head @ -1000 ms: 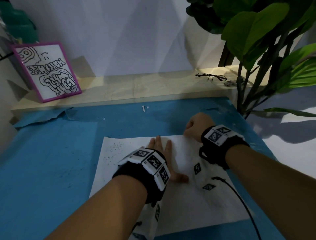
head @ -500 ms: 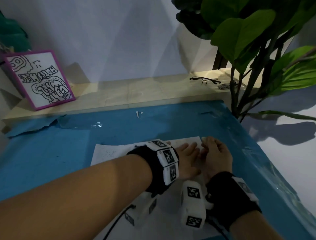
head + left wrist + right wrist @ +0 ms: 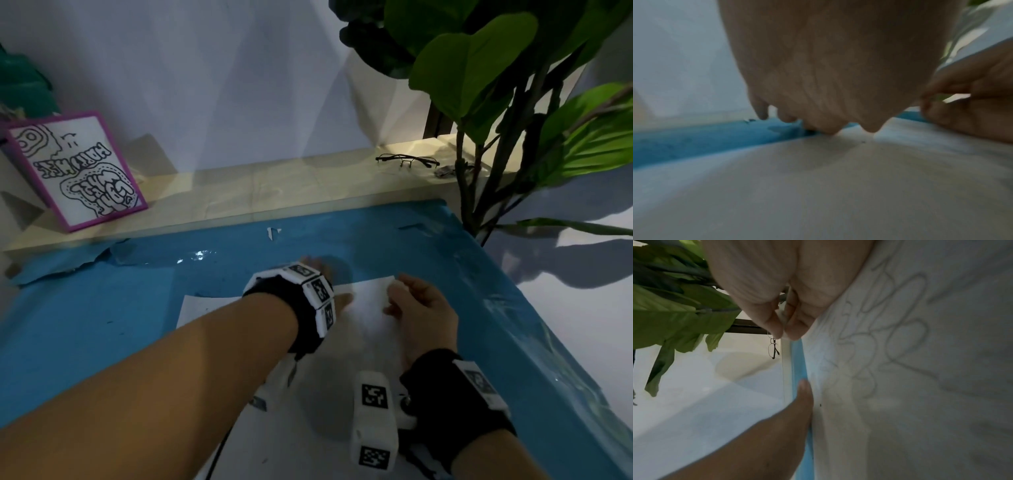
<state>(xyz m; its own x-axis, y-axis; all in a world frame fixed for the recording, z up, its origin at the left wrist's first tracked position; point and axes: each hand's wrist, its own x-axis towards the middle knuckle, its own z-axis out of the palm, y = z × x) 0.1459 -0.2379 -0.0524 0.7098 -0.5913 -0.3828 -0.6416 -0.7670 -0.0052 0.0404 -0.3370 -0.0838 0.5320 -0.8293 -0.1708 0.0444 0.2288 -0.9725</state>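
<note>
Change: since half a second ago the left hand has slid leftward and away from the right hand. A bare strip of the sheet of paper now shows between them. The right hand has kept its place at the far right corner.
Sheet, position: it lies on the blue table cover, towards the cover's right side, in front of the pale ledge.
Sheet, orientation: the far edge runs left to right, roughly parallel to the ledge. The near part passes under the forearms, so the longer side cannot be told.
Sheet, surface: faint rounded pencil outlines appear in the right wrist view.
Left hand: palm down at the far edge, fingers extended and slightly parted. Some tips rest on the sheet and others reach past it onto the cover.
Right hand: thumb and forefinger are pressed together and pinch the far right corner of the sheet. The other fingers are loosely curled.
Ledge, left: a purple-framed drawing leans against the wall.
Ledge, right: a pair of glasses lies beside the stems of a large-leaved plant.
</note>
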